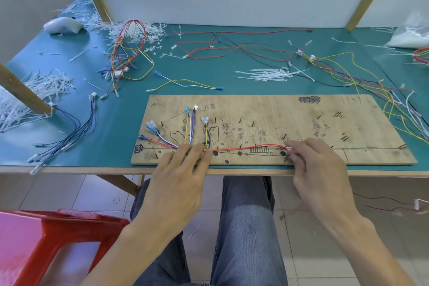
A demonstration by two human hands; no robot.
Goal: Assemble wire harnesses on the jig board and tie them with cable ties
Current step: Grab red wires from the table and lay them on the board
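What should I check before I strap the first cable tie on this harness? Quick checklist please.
1. Left hand presses the branch wires onto the jig board: ok.
2. Right hand pinches the red wire at its right end: ok.
3. Red wire taut along the drawn line: not ok, it bows upward between the hands.
4. Tie in hand: not ok, the cable ties lie in a pile behind the board.
5. Connectors seated at their pegs: cannot tell.

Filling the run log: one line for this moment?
left hand presses wires on jig board | right hand pinches red wire
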